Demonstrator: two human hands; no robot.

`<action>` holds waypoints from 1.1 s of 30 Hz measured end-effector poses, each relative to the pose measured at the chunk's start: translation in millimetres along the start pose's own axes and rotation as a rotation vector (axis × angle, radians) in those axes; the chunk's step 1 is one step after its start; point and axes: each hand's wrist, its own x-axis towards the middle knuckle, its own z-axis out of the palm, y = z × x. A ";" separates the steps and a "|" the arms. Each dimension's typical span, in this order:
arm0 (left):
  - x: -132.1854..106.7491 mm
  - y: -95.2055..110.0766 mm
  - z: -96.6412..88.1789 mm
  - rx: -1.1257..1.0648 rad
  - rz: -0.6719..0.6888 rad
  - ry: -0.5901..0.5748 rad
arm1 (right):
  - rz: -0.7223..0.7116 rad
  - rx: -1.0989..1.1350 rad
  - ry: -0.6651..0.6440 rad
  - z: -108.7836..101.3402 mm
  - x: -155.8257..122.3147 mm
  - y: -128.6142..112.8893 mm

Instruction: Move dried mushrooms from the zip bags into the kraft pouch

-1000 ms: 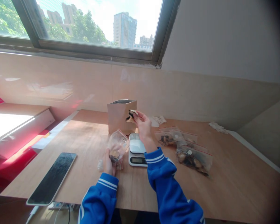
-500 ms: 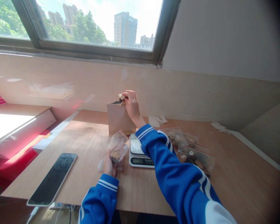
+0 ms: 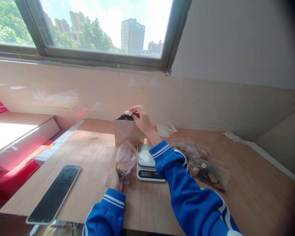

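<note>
Over the mouth of an upright brown paper bag [image 3: 127,132], my right hand [image 3: 142,120] pinches a pale, flattish piece [image 3: 128,113] that looks like a dried slice; its exact kind is unclear. The bag's dark opening faces up, and the fingers are at its rim. Lower down, my left hand [image 3: 115,177] is closed round a clear plastic bag [image 3: 127,154], whose top stands open, with brownish pieces [image 3: 122,168] at the bottom. Between the hands sits a white digital kitchen scale [image 3: 147,157], partly behind my right sleeve. Its display is too faint to read.
Several clear zip bags [image 3: 208,173] of brown pieces lie right of the scale. A phone [image 3: 55,193] rests at the table's left front. Crumpled white paper [image 3: 169,130] lies near the wall, and small clear plastic [image 3: 106,179] beside my left hand.
My right hand has come down with the pale piece, closer to the paper bag's opening. My left hand keeps its hold on the plastic bag. The camera has tilted slightly upward.
</note>
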 end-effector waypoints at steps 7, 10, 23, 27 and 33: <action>2.2 -1.5 -0.1 -0.164 -0.050 0.022 | -0.087 -0.092 -0.130 -13.6 -10.7 -12.4; 3.4 -2.4 -1.0 -0.188 -0.065 0.039 | -0.108 -0.149 -0.168 -15.1 -13.5 -12.0; -0.1 1.6 -0.3 -0.217 -0.068 -0.019 | 0.006 -0.182 -0.082 -19.3 -46.0 -50.8; -8.4 6.9 -0.1 -0.271 -0.019 -0.157 | 0.339 0.056 -0.419 -17.2 -88.1 -57.1; -10.1 3.4 -1.7 -0.347 0.016 -0.328 | 0.421 0.137 -0.872 -11.9 -114.5 -48.2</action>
